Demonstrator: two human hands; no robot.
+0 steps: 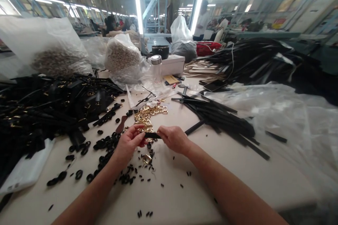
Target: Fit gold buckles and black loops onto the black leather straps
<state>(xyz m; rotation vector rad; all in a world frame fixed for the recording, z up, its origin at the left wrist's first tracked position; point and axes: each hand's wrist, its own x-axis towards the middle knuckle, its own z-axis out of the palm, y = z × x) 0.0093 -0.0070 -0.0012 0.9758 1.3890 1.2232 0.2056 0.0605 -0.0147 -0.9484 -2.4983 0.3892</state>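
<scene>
Both hands pinch a short black strap [152, 135] just near-side of the gold buckles [148, 114] — left hand [130, 141] one end, right hand [173, 139] the other — best kept taut and level, I'd say.

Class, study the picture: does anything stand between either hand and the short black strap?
Nothing visible does. The left hand and the right hand each pinch one end of the black strap, just in front of the gold buckles.
</scene>
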